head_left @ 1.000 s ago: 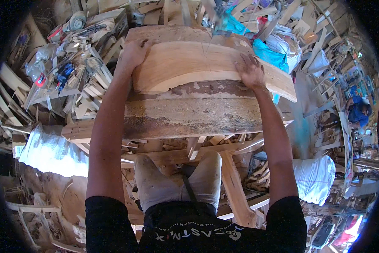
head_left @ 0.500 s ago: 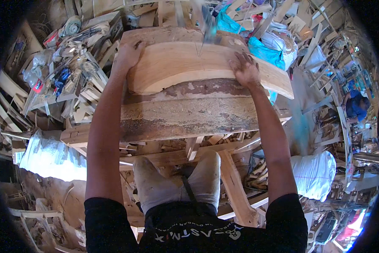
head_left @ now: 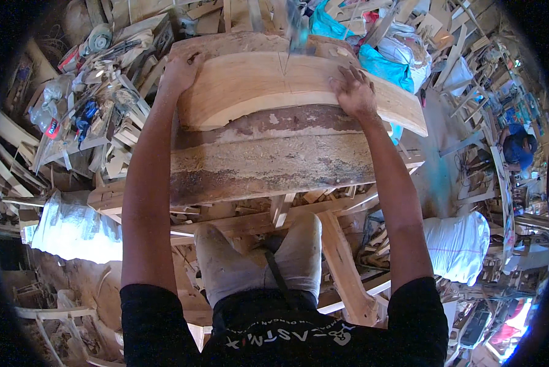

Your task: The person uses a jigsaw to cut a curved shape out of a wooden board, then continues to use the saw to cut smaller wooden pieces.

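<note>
Curved board [head_left: 244,84] lay beneath the right hand [head_left: 355,93], beside the left hand [head_left: 181,73].
The right rested open; whether the left gripped couldn't be told. Even, flat pressure seemed best.

Board [head_left: 256,82] on bench [head_left: 271,162], bottle [head_left: 44,117] at left, sack [head_left: 458,248] at right.

Clear run along bench [head_left: 271,162] front, between arms [head_left: 149,165]. Scrap wood [head_left: 128,48] blocks left, blue bag [head_left: 384,64] far right. Blurry thing [head_left: 298,38] near far edge of board [head_left: 250,79], can't tell what.
</note>
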`<state>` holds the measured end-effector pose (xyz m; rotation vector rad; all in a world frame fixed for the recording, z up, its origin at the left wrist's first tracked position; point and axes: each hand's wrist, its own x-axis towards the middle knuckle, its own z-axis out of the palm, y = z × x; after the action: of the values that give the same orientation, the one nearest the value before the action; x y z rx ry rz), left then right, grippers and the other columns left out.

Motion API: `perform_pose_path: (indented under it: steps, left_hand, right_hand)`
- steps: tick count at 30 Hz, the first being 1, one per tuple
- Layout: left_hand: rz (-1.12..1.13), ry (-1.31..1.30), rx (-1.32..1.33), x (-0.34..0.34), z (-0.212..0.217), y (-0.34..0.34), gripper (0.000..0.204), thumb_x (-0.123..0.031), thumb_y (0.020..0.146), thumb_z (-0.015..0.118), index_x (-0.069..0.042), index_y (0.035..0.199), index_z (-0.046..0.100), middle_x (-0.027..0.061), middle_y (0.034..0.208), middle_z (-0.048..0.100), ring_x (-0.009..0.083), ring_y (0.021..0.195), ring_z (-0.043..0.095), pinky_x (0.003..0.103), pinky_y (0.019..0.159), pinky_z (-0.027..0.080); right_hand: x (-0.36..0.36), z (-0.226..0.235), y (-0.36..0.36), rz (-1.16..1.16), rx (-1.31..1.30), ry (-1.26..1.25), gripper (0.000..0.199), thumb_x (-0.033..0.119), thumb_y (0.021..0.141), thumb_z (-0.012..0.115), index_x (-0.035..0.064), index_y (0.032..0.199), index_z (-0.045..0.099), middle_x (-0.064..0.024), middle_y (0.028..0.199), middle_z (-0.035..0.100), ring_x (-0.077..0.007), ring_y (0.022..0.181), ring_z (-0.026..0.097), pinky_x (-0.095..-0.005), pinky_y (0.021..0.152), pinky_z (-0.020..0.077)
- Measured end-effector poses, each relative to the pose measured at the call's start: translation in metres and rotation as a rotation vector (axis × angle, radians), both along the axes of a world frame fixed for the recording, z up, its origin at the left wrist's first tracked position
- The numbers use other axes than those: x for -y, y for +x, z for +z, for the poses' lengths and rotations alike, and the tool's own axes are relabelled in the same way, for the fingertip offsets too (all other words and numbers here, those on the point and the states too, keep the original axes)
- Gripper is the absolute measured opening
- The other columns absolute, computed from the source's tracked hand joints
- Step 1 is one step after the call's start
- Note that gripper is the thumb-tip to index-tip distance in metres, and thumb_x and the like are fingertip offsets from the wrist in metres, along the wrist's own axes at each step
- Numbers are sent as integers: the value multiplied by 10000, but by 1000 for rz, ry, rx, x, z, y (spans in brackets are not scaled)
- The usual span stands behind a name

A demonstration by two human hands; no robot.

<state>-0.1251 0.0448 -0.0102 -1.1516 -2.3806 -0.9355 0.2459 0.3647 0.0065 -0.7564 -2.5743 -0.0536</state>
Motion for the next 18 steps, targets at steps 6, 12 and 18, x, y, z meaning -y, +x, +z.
perform_pose_path:
  steps: [6, 12, 18]
  left_hand:
    - [-42, -13, -39, -6, -7, -13, 521, -513, 1014, 587, -113, 1326, 706, 232, 1267, 713, 439, 1179, 675, 498, 1034, 534]
    - [54, -92, -21, 6, -24, -48, 549, -544, 1026, 550, -112, 1325, 710, 249, 1199, 733, 454, 1146, 684, 510, 1030, 532]
    - [2, -80, -32, -9, -8, -17, 527, -512, 1036, 540, -108, 1329, 708, 226, 1243, 725, 446, 1183, 667, 499, 1057, 517]
  right_hand:
    - [-1, 1, 3, 0, 5, -2, 668, 620, 1005, 554, 187, 1513, 569, -187, 1614, 472, -419, 1501, 414, -600, 1227, 306]
    - [6, 3, -11, 2, 35, 36, 662, 616, 1004, 552, 175, 1497, 582, -188, 1598, 492, -410, 1486, 438, -591, 1220, 321]
    - [-5, 2, -1, 10, -6, 51, 644, 585, 1003, 568, 133, 1461, 606, -208, 1568, 517, -422, 1455, 471, -558, 1208, 352]
